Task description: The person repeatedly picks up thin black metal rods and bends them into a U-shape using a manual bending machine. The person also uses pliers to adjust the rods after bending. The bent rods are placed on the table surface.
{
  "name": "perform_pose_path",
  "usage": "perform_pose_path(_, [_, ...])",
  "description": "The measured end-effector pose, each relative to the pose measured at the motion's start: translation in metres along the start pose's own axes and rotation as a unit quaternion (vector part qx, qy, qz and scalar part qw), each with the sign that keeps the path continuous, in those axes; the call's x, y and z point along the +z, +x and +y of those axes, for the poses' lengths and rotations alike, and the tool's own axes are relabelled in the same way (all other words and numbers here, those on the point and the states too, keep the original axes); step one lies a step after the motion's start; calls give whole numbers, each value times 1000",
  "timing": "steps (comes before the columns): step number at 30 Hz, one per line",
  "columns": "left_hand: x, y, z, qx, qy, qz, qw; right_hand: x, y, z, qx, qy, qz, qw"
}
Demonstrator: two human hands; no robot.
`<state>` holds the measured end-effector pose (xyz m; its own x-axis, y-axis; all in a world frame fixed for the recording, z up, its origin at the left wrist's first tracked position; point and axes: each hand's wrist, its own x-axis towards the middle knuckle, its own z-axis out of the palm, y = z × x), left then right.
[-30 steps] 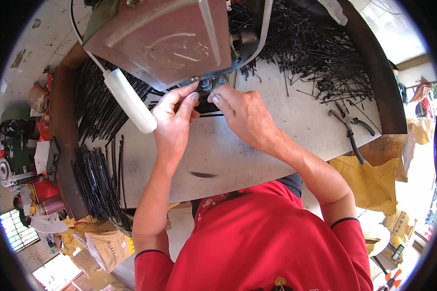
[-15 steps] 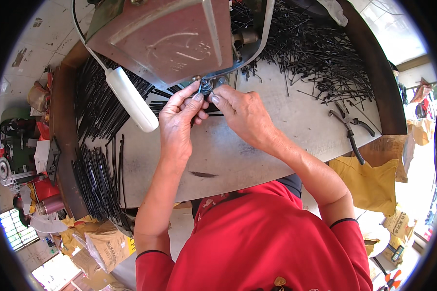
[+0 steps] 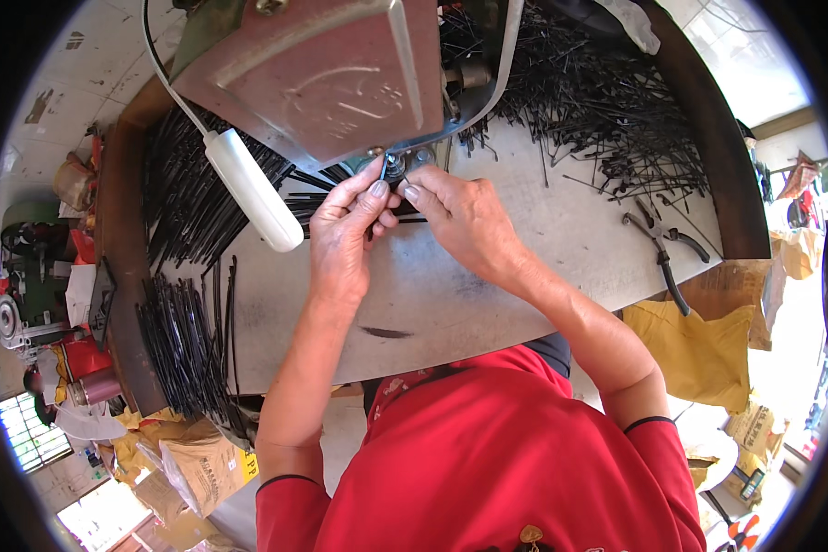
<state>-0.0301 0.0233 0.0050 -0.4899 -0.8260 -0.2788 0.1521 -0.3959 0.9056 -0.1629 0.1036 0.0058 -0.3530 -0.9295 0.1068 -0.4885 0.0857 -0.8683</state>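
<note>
Both my hands meet under the front of a reddish-brown machine head (image 3: 317, 87), beside small round metal fittings (image 3: 420, 156). My left hand (image 3: 345, 230) is closed, pinching a thin black rod between thumb and fingers; a dark end of it shows below the fingertips. Thumb and forefinger of my right hand (image 3: 474, 221) press together close to the left fingertips. What they grip is too small and hidden to make out. Long black rods (image 3: 193, 216) lie in a thick heap to the left of the machine, and a second bundle (image 3: 179, 345) rests nearer me.
A white lamp (image 3: 253, 189) on a cord hangs left of my left hand. At the right, a tangled pile of thin black rods (image 3: 589, 110) covers the back of the metal table (image 3: 469, 317). Pliers (image 3: 661, 244) lie by its right edge, near a yellow sack (image 3: 695, 350). Brown raised borders (image 3: 745, 193) flank the table.
The view has shifted very slightly. Both hands stay under the machine head in nearly the same pinch, with the fingertips slightly changed in position.
</note>
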Motion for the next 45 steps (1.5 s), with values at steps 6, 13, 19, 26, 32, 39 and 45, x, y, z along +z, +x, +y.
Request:
perform_pose_path(6, [-1,-1,14,82,167,-17,982,-4,3,-6,-4,-54,-28,998])
perform_pose_path(13, [1,-2,9,53,102,-6,993,-2,0,-5,-23,-74,-8,997])
perform_pose_path(19, [2,-2,10,54,107,-2,993,-3,2,-5,-1,-21,-3,1000])
perform_pose_path(26, [6,-7,4,53,102,31,993,6,-2,-9,92,168,-10,981])
perform_pose_path(32, [8,-5,38,114,385,6,916,-19,11,-12,216,333,-133,908])
perform_pose_path(39, [3,-1,33,117,353,7,928,-18,8,-11,209,340,-141,906])
perform_pose_path(45, [-5,-6,30,12,141,-47,989,-25,-2,-20,0,84,-118,989])
